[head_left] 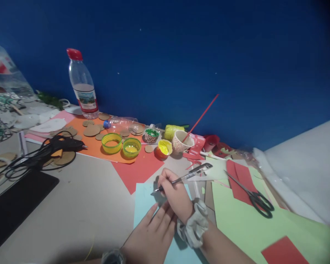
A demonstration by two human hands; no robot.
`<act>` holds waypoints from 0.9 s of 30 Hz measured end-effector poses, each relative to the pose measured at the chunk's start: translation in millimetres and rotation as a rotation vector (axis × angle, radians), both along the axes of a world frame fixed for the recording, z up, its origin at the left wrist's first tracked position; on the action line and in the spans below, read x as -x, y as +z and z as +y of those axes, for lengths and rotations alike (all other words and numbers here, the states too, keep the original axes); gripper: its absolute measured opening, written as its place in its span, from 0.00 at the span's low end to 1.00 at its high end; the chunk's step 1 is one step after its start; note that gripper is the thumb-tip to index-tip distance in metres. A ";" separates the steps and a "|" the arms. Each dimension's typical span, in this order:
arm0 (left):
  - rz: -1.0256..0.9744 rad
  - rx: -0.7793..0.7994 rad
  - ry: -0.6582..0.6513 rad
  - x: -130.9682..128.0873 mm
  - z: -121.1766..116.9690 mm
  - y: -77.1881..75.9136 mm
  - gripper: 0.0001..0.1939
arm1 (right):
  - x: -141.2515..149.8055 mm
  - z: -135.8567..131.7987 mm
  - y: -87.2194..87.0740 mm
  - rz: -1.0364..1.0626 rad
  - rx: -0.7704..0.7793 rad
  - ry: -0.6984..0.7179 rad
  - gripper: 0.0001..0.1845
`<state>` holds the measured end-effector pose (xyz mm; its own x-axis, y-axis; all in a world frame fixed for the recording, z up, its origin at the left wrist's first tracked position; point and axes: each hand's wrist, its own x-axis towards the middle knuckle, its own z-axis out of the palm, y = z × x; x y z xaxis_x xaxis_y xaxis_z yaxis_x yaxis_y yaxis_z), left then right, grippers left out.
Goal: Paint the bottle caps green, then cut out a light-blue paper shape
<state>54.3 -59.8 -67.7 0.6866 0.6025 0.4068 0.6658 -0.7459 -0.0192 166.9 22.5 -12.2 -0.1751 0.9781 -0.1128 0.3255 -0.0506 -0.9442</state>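
Observation:
My right hand (175, 192) is closed around a black-and-clear pen (185, 177), its tip at the upper left part of a light blue sheet of paper (143, 194). A grey scrunchie (194, 224) circles my right wrist. Flat on the same sheet lies my left hand (154, 233), fingers spread, just below the right hand and partly under it. A few faint marks show on the paper near the pen tip. Behind the sheet is a piece of red paper (137, 168).
Two yellow-green rings (111, 150), a cup of yellow paint (164, 149) and a patterned cup (179, 143) with a red stick stand behind. Left are a glue gun (66, 143), cardboard discs (92, 130) and a bottle (84, 88). Scissors (253, 196) lie right on green paper (236, 227).

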 end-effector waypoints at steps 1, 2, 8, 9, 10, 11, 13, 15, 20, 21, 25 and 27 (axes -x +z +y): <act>0.004 -0.005 -0.003 0.7 0.5 1.2 0.20 | -2.2 0.1 -0.3 0.002 -0.017 -0.029 0.13; 0.003 -0.012 -0.006 1.3 0.9 2.3 0.20 | -4.1 0.0 -0.7 -0.012 -0.036 -0.048 0.13; 0.000 -0.018 -0.005 1.8 1.8 2.4 0.21 | -3.4 -1.9 -0.5 -0.133 -0.036 0.091 0.13; 0.002 -0.014 -0.003 1.6 1.5 1.5 0.21 | -2.8 -1.9 -0.3 -0.151 -0.039 0.101 0.13; 0.000 -0.009 -0.002 1.5 1.3 0.8 0.21 | -2.5 -1.6 -0.2 -0.161 -0.050 0.091 0.14; -0.008 -0.004 -0.001 1.5 1.1 0.3 0.21 | -2.5 -1.2 -0.4 -0.164 -0.067 0.062 0.14; -0.021 0.005 -0.007 2.1 0.9 1.0 0.21 | -3.3 0.1 -1.2 -0.151 -0.097 -0.008 0.15; -0.019 0.013 -0.019 3.2 1.3 3.8 0.22 | -4.1 1.0 -2.1 -0.129 -0.099 -0.027 0.15; 0.038 0.064 -0.052 6.3 3.1 13.1 0.28 | -4.0 2.3 -0.9 -0.145 -0.094 0.020 0.14; 0.057 0.080 -0.059 6.9 3.3 14.3 0.28 | -3.9 2.8 -0.4 -0.149 -0.098 -0.001 0.15; 0.081 0.123 -0.081 8.6 3.1 17.4 0.34 | -4.9 5.4 -1.0 -0.150 -0.085 -0.033 0.14; 0.054 0.107 -0.078 8.9 3.0 18.7 0.36 | -6.1 6.5 -2.4 -0.139 -0.078 -0.010 0.13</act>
<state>45.4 -56.8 -49.0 0.7525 0.5844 0.3038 0.6058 -0.7951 0.0289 173.0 29.0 -14.6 -0.1533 0.9864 -0.0587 0.4532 0.0174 -0.8913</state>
